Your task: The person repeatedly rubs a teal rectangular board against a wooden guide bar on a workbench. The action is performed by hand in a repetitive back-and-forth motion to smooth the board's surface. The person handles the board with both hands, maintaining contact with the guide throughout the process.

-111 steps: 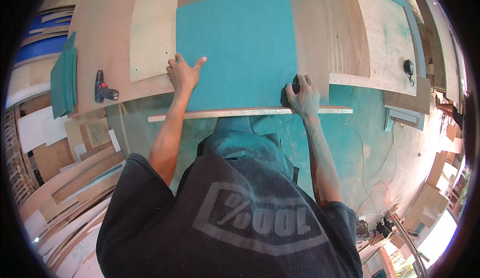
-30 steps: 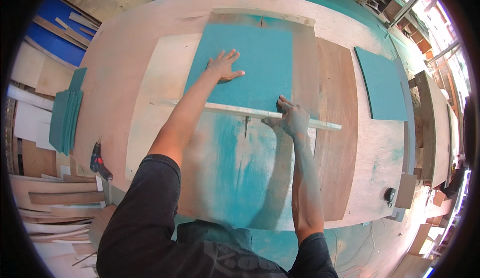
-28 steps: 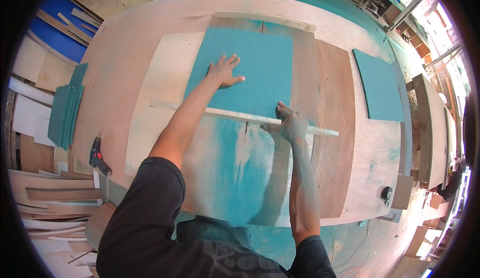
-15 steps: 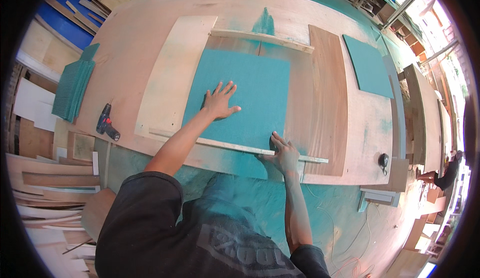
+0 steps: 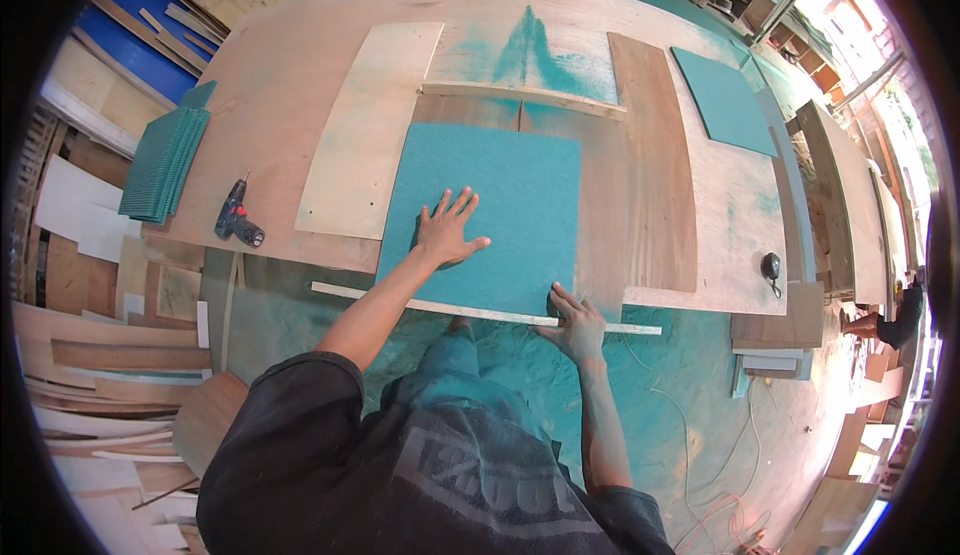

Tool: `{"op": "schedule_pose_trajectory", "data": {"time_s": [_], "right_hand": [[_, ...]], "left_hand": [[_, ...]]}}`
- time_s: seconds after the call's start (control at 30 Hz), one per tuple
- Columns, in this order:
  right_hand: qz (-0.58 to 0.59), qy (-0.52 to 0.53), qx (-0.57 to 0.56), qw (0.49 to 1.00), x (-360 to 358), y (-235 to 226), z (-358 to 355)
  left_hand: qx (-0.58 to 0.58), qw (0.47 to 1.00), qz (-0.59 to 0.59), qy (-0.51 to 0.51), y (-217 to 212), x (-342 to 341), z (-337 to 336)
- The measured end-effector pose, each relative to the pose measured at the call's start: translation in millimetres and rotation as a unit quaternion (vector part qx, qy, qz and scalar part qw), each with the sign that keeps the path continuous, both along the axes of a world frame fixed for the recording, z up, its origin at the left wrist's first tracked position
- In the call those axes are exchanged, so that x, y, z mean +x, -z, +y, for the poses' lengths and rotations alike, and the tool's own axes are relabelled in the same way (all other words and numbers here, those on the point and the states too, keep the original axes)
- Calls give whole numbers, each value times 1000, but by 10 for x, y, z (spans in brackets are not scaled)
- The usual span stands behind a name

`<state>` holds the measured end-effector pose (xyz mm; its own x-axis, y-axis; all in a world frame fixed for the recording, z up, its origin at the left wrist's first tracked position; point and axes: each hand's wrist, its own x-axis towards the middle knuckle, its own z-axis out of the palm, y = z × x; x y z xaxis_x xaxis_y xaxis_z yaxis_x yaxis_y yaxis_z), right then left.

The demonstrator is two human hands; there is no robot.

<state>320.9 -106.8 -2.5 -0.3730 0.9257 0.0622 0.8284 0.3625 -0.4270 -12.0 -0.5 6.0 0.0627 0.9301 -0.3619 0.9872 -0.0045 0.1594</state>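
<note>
A square teal panel (image 5: 520, 205) lies over brown wooden boards (image 5: 602, 225) on a large plywood table (image 5: 290, 135). My left hand (image 5: 452, 233) rests flat on the panel's surface, fingers spread. At the panel's near right corner, my right hand (image 5: 576, 323) grips a narrow wooden strip (image 5: 470, 311) running along the near edge. Its fingers lie over the top while the thumb is on the strip. That strip sits past the table's front edge. A second wooden strip (image 5: 530, 98) crosses the boards at the far side.
Side boards flank the panel: a pale one (image 5: 365, 145) and a brown one (image 5: 655, 165). A cordless drill (image 5: 238, 220) and stacked teal panels (image 5: 165, 165) are left. Right are another teal panel (image 5: 725, 100) and a black tape measure (image 5: 770, 267). Cables (image 5: 685, 455) trail on the floor.
The teal panel, the boards beneath and both strips have slid toward me across the table, the near strip now overhanging its edge. Both hands moved with them. The side boards stayed in place.
</note>
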Motion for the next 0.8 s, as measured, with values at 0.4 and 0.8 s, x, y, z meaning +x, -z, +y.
{"op": "schedule_pose_trajectory", "data": {"time_s": [0.4, 0.8], "right_hand": [[58, 23, -35, 997, 6, -91, -101], [3, 230, -130, 964, -290, 8, 170]], "left_hand": [[6, 1000, -8, 9, 43, -20, -177], [131, 952, -19, -276, 159, -744, -417]]}}
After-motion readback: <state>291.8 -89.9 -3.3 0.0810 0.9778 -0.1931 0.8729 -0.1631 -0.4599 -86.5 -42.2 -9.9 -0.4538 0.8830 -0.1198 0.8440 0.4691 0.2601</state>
